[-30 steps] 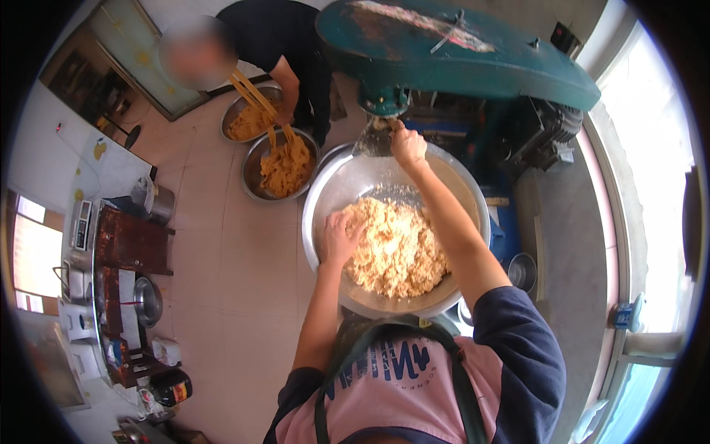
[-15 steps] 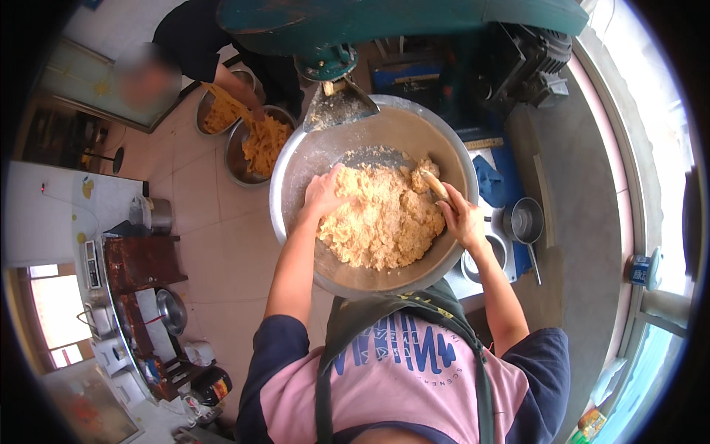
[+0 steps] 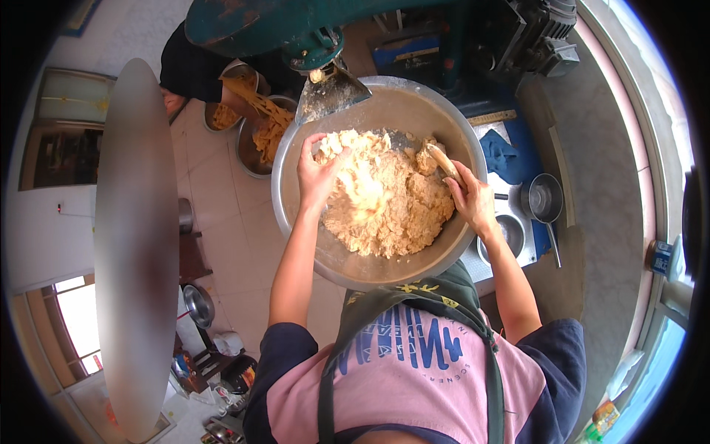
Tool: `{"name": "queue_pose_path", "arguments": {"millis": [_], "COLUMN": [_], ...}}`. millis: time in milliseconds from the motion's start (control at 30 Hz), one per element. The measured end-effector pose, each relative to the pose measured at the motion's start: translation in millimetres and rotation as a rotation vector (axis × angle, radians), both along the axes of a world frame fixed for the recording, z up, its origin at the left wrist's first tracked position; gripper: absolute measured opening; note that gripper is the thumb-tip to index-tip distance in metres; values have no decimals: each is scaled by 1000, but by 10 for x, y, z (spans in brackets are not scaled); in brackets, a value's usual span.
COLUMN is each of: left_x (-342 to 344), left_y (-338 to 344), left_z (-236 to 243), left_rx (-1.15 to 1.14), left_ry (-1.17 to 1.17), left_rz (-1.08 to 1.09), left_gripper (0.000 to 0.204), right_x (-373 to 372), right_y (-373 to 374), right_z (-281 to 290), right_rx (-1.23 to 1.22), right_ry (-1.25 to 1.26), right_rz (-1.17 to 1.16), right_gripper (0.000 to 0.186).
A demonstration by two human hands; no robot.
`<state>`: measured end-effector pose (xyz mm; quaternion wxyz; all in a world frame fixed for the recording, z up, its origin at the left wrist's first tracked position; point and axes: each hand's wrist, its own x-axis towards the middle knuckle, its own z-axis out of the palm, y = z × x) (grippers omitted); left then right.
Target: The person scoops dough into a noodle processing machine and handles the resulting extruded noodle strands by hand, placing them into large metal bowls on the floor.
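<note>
A large metal mixing bowl (image 3: 436,115) sits in front of me, holding pale yellow, crumbly dough (image 3: 403,218). At its left side my left hand (image 3: 316,176) grips a lump of dough (image 3: 355,152), thumb and fingers curled round it; loose dough below is blurred by motion. On the right, my right hand (image 3: 473,196) is closed on a wooden handle (image 3: 444,161). Dough clings to the handle's far end, so what is there stays hidden. A flat metal paddle (image 3: 333,92) of a green machine (image 3: 251,26) hangs over the bowl's far left rim.
Beyond the bowl's left side, a person's arm (image 3: 240,96) reaches to metal bowls of orange strips (image 3: 274,126). To the right lie a blue cloth (image 3: 497,154), a long-handled metal pan (image 3: 546,198) and a round metal bowl (image 3: 510,235). A grey counter (image 3: 592,185) runs along the window.
My left hand has risen out of the dough with a lump in it. My right hand keeps the wooden handle. The whole view has shifted, and a blurred shape now covers part of the left.
</note>
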<state>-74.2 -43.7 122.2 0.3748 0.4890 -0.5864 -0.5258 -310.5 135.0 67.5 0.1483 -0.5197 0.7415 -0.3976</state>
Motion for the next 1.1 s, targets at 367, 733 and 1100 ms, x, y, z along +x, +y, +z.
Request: {"name": "queue_pose_path", "arguments": {"millis": [367,733,1100], "left_x": [103,-736,-640], "left_y": [75,375,527], "left_z": [-381,-715,-662], "left_rx": [130,-200,-359], "left_ry": [-1073,-1129,-848], "left_rz": [-286,-893,-514], "left_gripper": [113,123,48], "right_x": [-18,-30,-66], "right_y": [18,24,38], "right_z": [-54,-16,-74], "right_rx": [4,57,11], "right_ry": [-6,-55,-30], "right_rz": [-4,-11,-38], "right_gripper": [35,33,33]}}
